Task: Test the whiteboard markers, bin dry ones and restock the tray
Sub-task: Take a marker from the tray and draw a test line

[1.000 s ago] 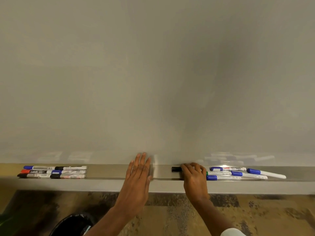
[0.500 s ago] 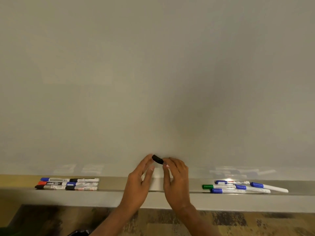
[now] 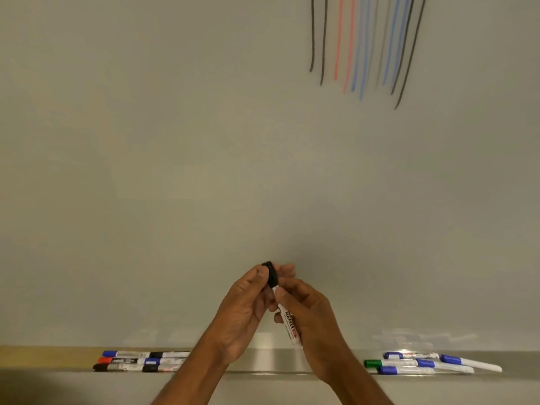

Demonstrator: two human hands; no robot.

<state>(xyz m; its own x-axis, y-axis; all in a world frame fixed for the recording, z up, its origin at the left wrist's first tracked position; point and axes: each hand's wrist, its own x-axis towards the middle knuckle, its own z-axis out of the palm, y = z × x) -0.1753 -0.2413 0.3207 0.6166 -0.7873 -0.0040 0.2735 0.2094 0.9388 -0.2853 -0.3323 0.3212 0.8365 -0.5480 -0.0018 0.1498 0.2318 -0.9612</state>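
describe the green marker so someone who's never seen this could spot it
Look along the metal tray under the whiteboard to the cluster of markers on the right. The green marker lies at that cluster's left edge; its cap is the only green one, and the neighbours' are blue.

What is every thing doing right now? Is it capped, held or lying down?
Black marker: cap on, held tilted in both hands.
Left hand: pinches the cap.
Right hand: grips the marker.
Left markers: capped, lying on the tray.
Right markers: capped, lying on the tray.
Whiteboard: test lines at top right.
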